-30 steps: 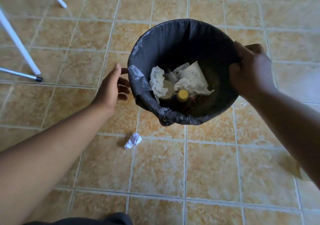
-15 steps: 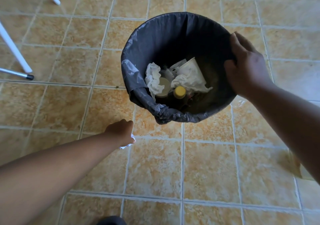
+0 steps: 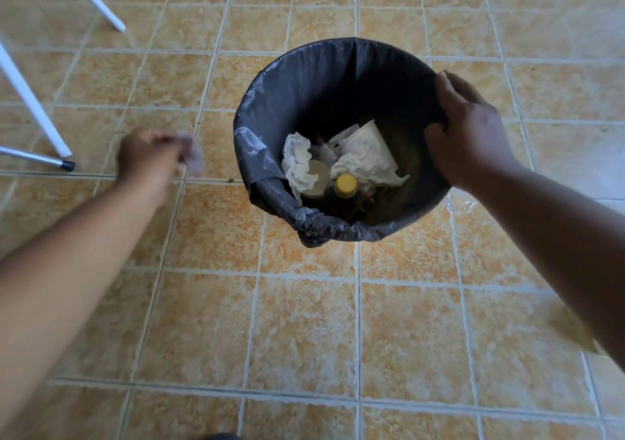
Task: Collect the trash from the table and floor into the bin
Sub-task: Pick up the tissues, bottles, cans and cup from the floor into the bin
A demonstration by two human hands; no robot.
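A round bin (image 3: 270,108) lined with a dark grey bag sits tilted above the tiled floor. My right hand (image 3: 470,135) grips its right rim. Inside lie crumpled white tissues (image 3: 297,165), a paper cup (image 3: 372,145) and a bottle with a yellow cap (image 3: 345,184). My left hand (image 3: 148,158), blurred by motion, is left of the bin and pinches a small crumpled white paper ball (image 3: 194,153) in its fingertips, a short way from the bin's left rim.
White metal legs (image 3: 33,108) with a black foot (image 3: 67,165) stand at the far left. A clear plastic scrap (image 3: 461,206) lies on the tiles under the bin's right side. A tan paper piece (image 3: 575,331) lies at the right beside my forearm.
My left hand closed on the paper ball lying on the floor in front of the bin and lifted it up and left. The right hand kept its grip on the rim.
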